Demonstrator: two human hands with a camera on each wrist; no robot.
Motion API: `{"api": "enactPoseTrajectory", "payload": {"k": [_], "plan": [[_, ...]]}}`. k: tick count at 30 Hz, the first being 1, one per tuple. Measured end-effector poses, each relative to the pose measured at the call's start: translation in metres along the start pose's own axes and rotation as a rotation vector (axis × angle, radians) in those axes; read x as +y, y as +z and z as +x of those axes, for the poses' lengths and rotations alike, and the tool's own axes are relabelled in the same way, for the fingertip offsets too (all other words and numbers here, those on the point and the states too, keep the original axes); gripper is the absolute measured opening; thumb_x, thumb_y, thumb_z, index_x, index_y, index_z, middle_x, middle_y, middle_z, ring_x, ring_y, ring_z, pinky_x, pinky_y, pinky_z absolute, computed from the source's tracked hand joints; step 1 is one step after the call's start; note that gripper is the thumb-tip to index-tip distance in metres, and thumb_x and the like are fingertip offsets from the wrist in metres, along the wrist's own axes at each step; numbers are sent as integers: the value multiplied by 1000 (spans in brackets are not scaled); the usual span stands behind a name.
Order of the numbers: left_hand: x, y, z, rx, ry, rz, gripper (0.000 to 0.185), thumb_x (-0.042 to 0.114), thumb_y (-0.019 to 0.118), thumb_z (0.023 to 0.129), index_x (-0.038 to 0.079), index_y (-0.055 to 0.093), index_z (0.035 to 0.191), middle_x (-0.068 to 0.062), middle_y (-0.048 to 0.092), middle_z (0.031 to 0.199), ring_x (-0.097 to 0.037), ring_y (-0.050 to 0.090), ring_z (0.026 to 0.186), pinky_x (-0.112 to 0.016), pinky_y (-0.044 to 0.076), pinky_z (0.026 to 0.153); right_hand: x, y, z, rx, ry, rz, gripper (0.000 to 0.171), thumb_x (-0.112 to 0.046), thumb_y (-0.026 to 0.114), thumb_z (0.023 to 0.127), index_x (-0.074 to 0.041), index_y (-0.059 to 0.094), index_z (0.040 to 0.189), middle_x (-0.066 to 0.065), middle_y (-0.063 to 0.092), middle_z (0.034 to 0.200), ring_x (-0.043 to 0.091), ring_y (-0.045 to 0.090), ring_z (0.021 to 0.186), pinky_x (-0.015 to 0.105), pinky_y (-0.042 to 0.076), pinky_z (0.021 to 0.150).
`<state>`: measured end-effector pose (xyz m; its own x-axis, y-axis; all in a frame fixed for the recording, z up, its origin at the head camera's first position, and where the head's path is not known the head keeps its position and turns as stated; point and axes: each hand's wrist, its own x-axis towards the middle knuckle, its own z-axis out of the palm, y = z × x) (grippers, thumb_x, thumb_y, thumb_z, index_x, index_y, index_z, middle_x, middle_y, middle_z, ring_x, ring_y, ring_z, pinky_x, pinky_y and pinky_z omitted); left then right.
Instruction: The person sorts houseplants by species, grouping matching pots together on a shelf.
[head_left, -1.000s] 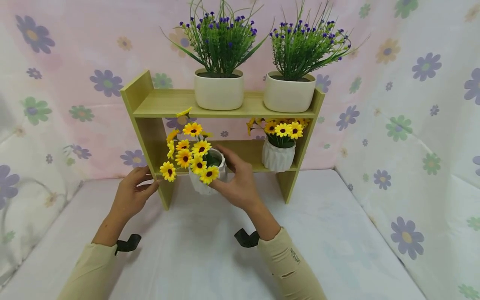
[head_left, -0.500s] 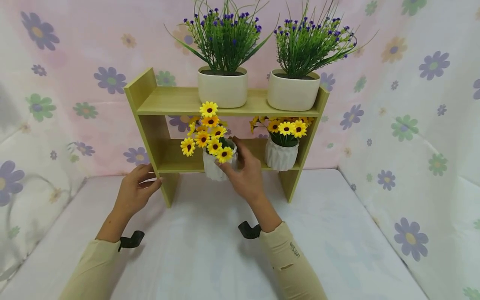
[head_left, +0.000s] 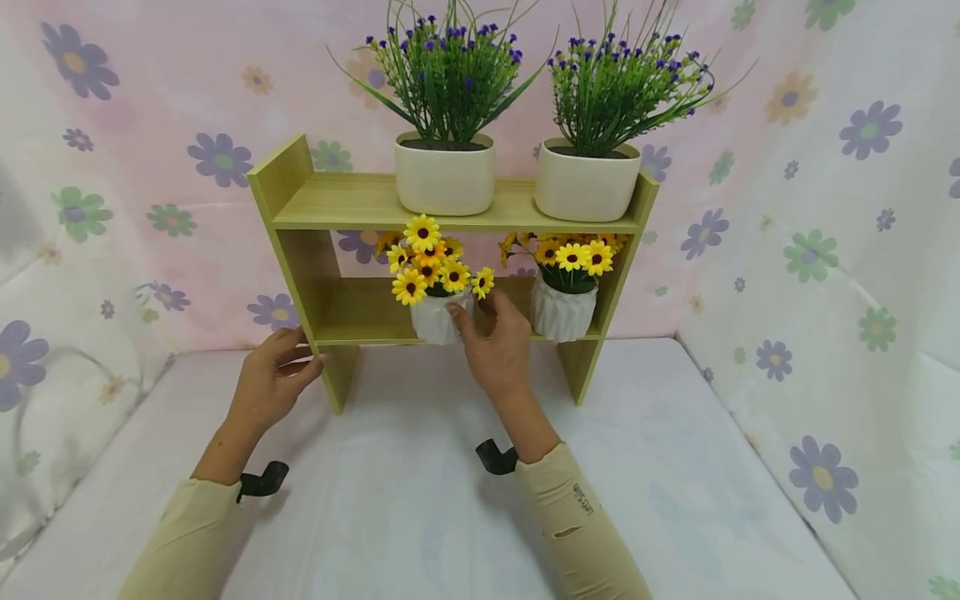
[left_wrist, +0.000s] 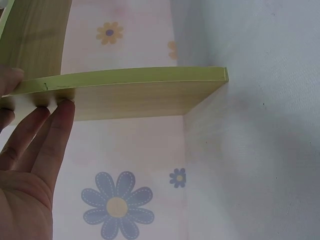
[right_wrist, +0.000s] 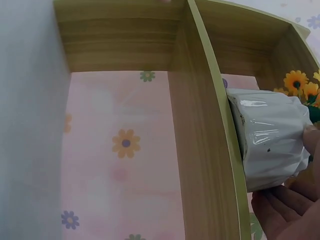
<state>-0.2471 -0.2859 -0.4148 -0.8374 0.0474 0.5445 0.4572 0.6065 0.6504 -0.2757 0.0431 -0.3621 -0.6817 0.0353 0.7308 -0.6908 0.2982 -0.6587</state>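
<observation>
Right hand [head_left: 501,342]: grip wrapped round the white pot of yellow flowers [head_left: 437,315], seating it on the wooden shelf's [head_left: 352,204] lower board.
Left hand [head_left: 272,385]: grip loose, straight fingers bracing the shelf's left upright, apparently steadying it.

Two cream pots of purple-flowered plants [head_left: 445,173] [head_left: 587,179] stand side by side on the top board. Below, at the right end, a ribbed white pot of yellow daisies [head_left: 564,310] stands. Floral fabric [head_left: 825,208] hangs behind.
</observation>
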Motion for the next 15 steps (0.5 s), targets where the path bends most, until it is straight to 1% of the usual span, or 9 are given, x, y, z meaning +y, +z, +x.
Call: {"api": "enactPoseTrajectory", "payload": {"k": [4, 5, 6, 8, 9, 11, 12, 13, 15], "plan": [[-1, -1, 1, -6, -7, 4, 54, 4, 75, 98, 6, 60, 150, -19, 64, 132, -48, 69, 116, -18, 57, 89, 0, 1, 0, 5, -13, 1, 37, -20, 79, 98, 1, 66, 126, 14, 73, 125, 26, 70, 123, 45, 57, 108], [-2, -1, 1, -7, -6, 8, 55, 5, 75, 98, 7, 60, 151, -19, 64, 133, -48, 69, 116, -18, 57, 89, 0, 1, 0, 6, -19, -2, 36, -20, 79, 98, 2, 66, 125, 14, 74, 124, 26, 70, 122, 45, 57, 107], [-2, -1, 1, -6, -4, 7, 55, 4, 76, 98, 7, 60, 151, -19, 64, 132, -44, 70, 115, -17, 56, 89, 1, 0, 0, 7, -23, -13, 36, -20, 79, 98, 2, 66, 125, 14, 74, 123, 27, 70, 121, 47, 58, 106], [-3, -1, 0, -6, 0, -4, 56, 4, 77, 97, 7, 60, 151, -18, 64, 130, -25, 74, 114, -14, 55, 88, 2, -1, -2, 5, -33, -50, 38, -20, 80, 98, 3, 67, 124, 15, 74, 121, 29, 72, 118, 46, 59, 103], [-4, -1, -1, -6, 2, -6, 56, 3, 77, 97, 7, 60, 150, -18, 64, 130, -17, 73, 114, -12, 55, 88, 3, -2, -4, -3, -39, -64, 39, -21, 80, 97, 3, 67, 125, 16, 74, 121, 29, 72, 117, 46, 60, 103], [-3, -1, -3, -6, 0, -4, 56, 3, 77, 97, 7, 60, 150, -17, 65, 128, -9, 71, 113, -8, 52, 87, 4, -5, -7, -19, -51, -98, 42, -22, 81, 97, 4, 67, 127, 17, 74, 122, 31, 72, 115, 44, 61, 101], [-2, -1, -4, -8, -4, -4, 56, 3, 77, 97, 7, 60, 150, -16, 65, 128, -8, 71, 113, -6, 51, 87, 5, -7, -9, -31, -54, -112, 44, -22, 81, 97, 4, 66, 128, 17, 73, 124, 31, 71, 116, 43, 60, 101], [-1, -2, -5, -14, -9, 0, 56, 5, 77, 97, 7, 59, 151, -16, 65, 128, -11, 72, 114, -6, 51, 87, 5, -9, -11, -43, -60, -123, 44, -22, 81, 96, 4, 66, 129, 17, 73, 124, 31, 71, 116, 42, 60, 102], [1, -3, -7, -29, -23, 19, 56, 8, 76, 99, 7, 58, 152, -17, 64, 129, -30, 72, 116, -5, 50, 88, 4, -15, -15, -71, -79, -136, 43, -19, 81, 96, 4, 66, 130, 17, 72, 125, 31, 70, 117, 43, 59, 102]]}}
